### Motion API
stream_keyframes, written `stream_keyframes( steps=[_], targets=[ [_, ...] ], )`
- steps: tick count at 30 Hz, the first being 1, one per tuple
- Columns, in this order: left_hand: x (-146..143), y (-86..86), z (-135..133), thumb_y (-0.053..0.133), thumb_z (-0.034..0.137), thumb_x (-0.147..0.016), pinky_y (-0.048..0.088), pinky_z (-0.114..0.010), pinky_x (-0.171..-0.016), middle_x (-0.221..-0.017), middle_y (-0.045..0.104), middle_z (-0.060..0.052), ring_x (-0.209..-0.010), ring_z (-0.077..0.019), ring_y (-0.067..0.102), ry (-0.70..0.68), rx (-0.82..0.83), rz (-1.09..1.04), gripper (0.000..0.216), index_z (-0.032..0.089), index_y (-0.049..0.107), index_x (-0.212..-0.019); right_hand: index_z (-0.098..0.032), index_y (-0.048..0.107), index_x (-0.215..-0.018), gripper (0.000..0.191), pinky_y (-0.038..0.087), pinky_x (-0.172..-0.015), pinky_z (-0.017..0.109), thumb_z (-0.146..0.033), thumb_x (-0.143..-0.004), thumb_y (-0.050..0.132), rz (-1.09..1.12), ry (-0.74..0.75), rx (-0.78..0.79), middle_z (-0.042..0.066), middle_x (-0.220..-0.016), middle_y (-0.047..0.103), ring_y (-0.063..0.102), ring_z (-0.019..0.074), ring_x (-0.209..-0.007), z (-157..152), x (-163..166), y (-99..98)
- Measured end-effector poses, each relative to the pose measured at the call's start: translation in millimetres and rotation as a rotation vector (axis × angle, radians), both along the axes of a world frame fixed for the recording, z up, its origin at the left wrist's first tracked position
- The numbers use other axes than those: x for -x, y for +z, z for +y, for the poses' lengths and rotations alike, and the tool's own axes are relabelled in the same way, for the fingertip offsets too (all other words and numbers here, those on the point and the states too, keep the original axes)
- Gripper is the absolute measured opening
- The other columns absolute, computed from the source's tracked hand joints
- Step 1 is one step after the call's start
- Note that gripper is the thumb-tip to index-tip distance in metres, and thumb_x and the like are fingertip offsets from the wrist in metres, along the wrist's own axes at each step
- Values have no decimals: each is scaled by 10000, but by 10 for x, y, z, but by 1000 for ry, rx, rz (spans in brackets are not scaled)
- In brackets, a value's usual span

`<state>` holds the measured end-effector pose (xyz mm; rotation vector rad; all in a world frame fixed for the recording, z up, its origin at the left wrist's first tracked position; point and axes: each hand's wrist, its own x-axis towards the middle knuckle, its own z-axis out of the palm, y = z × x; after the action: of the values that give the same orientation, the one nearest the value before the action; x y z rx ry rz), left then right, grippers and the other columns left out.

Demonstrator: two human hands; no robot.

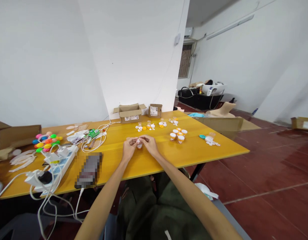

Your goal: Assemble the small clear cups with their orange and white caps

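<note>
Hands together: left hand and right hand nearly meet at the fingertips, both pinched on a small white piece with red spots. Small clear cup just below it, between the hands; fingers hide much of both, so contact with the cup is hard to tell.

Piece looks very light, thin and fairly stiff, easy to lose from a loose pinch; best taken by its edges. Cup likely light, smooth and a little slippery, walls perhaps apt to flex; low, even hold on its sides would suit.

Outward over the table: loose white pieces and orange ring beyond the hands; white-topped cups grouped to the right; teal ring farther right; phone nearer, left.
</note>
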<state>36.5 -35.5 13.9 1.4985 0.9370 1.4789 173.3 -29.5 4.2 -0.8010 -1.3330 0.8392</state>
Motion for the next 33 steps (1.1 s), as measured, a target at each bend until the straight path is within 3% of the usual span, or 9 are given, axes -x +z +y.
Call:
stream_keyframes(
  steps=[33],
  targets=[
    [33,-14,7,811,253,-630,601,-388,-864,-894,792,-71,-872,-236,749,-3,18,-21,185,192,772,-800,-217,696,-701,265,576,-626,318,-480,-685,725,25,-6,70,33,-689,729,685,206,-651,-30,9,30]
  ],
)
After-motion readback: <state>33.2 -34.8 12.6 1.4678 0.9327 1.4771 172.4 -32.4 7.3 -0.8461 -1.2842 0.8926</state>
